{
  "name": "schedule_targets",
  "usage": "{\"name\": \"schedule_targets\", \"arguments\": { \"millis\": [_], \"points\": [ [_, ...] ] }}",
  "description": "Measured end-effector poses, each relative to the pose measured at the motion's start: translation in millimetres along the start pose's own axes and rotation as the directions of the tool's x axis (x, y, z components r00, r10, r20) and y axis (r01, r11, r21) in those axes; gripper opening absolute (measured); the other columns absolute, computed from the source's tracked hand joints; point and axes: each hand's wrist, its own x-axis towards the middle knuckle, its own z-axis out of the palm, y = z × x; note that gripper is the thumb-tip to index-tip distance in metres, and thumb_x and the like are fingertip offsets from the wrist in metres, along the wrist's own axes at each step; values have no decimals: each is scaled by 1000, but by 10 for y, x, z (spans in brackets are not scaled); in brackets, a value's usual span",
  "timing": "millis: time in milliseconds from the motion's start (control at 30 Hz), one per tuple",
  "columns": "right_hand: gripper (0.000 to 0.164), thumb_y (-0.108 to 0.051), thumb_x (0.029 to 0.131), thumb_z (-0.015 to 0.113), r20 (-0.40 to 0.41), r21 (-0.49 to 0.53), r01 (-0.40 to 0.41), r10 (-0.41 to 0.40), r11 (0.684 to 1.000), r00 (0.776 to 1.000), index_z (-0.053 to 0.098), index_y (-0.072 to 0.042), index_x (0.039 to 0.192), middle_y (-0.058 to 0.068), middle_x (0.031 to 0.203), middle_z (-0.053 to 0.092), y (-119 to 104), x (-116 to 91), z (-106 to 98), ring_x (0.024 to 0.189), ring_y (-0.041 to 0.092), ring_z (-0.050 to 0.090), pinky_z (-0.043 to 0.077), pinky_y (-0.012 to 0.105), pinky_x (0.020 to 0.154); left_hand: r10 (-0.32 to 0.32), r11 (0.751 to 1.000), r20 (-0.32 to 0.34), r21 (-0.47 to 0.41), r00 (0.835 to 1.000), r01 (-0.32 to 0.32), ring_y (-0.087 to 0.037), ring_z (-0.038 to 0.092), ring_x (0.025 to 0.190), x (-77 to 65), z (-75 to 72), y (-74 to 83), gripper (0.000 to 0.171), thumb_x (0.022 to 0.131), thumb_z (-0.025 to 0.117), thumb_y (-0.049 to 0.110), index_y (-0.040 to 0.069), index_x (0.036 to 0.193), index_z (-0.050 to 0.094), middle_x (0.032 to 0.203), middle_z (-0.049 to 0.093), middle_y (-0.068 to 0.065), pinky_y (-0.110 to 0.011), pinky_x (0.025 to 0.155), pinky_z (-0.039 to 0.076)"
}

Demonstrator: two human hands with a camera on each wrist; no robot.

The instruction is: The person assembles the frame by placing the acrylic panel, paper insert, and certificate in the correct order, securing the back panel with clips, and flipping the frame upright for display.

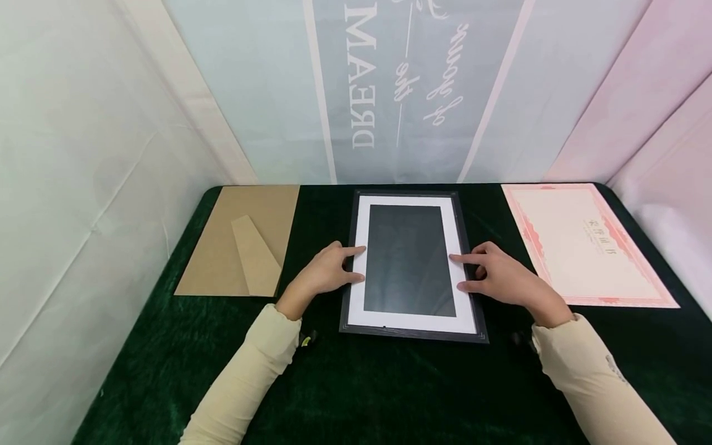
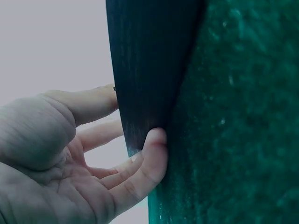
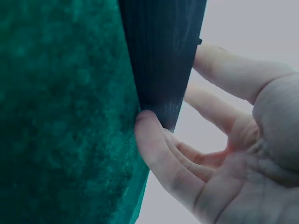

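Observation:
A black picture frame [image 1: 414, 337] with a white mat [image 1: 408, 200] around a dark pane [image 1: 408, 259] lies flat before me. My left hand [image 1: 329, 267] reaches over its left side, thumb and index finger extended onto the mat's margin. Mirroring it, my right hand [image 1: 497, 272] rests its thumb and index finger on the right margin. In the left wrist view, the little finger [image 2: 156, 154] bends down at the outer side of the frame [image 2: 145, 70]. The right wrist view has that hand's little finger [image 3: 152, 135] likewise beside the frame's outer wall [image 3: 163, 56].
To the left lies a brown backing board [image 1: 208, 259] with a stand flap [image 1: 256, 256]. A pink-bordered certificate sheet [image 1: 562, 247] lies to the right. Dark green velvet cloth [image 1: 400, 395] covers the table. A printed curtain [image 1: 278, 93] hangs along the back edge.

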Motion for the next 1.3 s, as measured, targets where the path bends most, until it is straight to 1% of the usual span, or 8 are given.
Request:
{"name": "schedule_targets", "arguments": {
  "millis": [167, 300, 533, 700, 800, 1033, 1200, 1300],
  "points": [
    [65, -32, 88, 76, 4, 8, -25, 25, 1000, 1000, 52, -14, 145, 28, 132, 44, 1, 27, 14, 88, 19, 61, 49, 30, 67, 7, 1000, -5, -11, 1000, -7, -20, 48, 77, 1, -11, -5, 60, 92, 72, 24, 24, 147, 50, 100, 52, -9, -27, 60, 41],
    [65, -31, 88, 76, 4, 12, -42, 42, 999, 999, 52, -14, 146, 27, 131, 45, 12, 32, 22, 89, 19, 62, 50, 30, 68, 21, 1000, -7, -13, 1000, -21, -20, 49, 77, 4, -9, -15, 56, 94, 70, 21, 22, 147, 51, 99, 53, -9, -27, 60, 41],
    [66, -30, 87, 77, -4, 29, -56, 56, 998, 998, 51, -12, 146, 27, 132, 45, 50, 39, 40, 90, 21, 63, 51, 31, 68, 52, 998, -16, -38, 999, -52, -19, 49, 80, 14, -3, -63, 55, 93, 71, 21, 21, 146, 52, 100, 54, -9, -28, 62, 42],
    [65, -28, 87, 77, -17, 54, -67, 68, 996, 998, 52, -10, 145, 29, 137, 42, 47, 48, 43, 93, 25, 64, 56, 36, 72, 57, 996, -25, -70, 998, -58, -20, 50, 83, 25, 0, -109, 55, 91, 73, 22, 22, 143, 55, 100, 55, -8, -28, 63, 43],
    [65, -27, 87, 77, -27, 68, -68, 70, 995, 997, 52, -10, 145, 30, 143, 38, 46, 50, 37, 95, 27, 65, 58, 40, 76, 50, 995, -41, -80, 998, -53, -19, 51, 83, 32, 0, -116, 55, 90, 75, 23, 21, 141, 56, 103, 55, -9, -28, 63, 44],
    [69, -23, 87, 77, -46, 134, -59, 66, 989, 997, 48, -9, 148, 30, 153, 26, 72, 40, 10, 105, 35, 64, 58, 46, 81, 47, 989, -105, -133, 993, -61, -15, 59, 80, 64, 3, -111, 58, 85, 80, 19, 17, 139, 58, 119, 51, -12, -25, 64, 50],
    [66, -26, 87, 78, -42, 135, -78, 84, 988, 996, 51, -8, 145, 27, 154, 25, 72, 43, 7, 107, 36, 65, 58, 47, 82, 52, 991, -108, -118, 993, -65, -14, 58, 78, 63, -8, -106, 54, 86, 79, 19, 16, 137, 60, 118, 51, -11, -24, 64, 49],
    [66, -27, 87, 78, -44, 143, -73, 80, 987, 996, 52, -8, 144, 27, 154, 26, 70, 44, 6, 107, 36, 65, 58, 46, 82, 58, 992, -101, -104, 993, -68, -14, 57, 76, 50, -16, -105, 52, 87, 77, 19, 15, 136, 61, 116, 51, -11, -24, 63, 47]
  ]
}}
